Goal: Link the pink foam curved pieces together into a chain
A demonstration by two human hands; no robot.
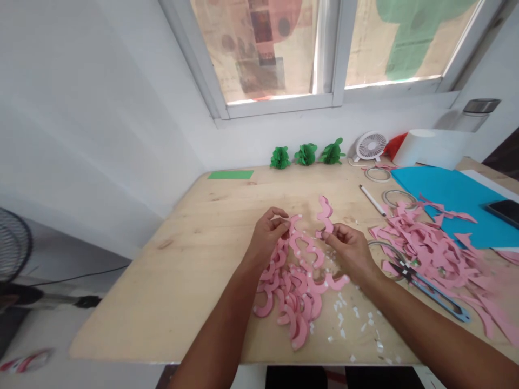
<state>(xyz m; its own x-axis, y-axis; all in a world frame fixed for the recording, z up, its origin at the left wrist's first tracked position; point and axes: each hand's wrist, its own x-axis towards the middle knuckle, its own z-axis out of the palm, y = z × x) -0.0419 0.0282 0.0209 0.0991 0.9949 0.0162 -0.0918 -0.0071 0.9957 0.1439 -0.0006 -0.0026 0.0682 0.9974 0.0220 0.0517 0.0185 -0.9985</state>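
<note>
My right hand pinches the lower end of a wavy pink paper cutout, its scalloped length reaching up and away from me. At the near end of a pink paper chain, my left hand has thumb and fingers closed on a curved piece bearing a small white patch. Below both hands lies a heap of curved pink paper pieces, several with small white tabs on them. White paper bits are scattered on the table under my right forearm.
On the wooden table, scissors and pink scraps lie at right beside tape rings, a white pen and blue sheets. Green paper ornaments and a small fan stand at the back.
</note>
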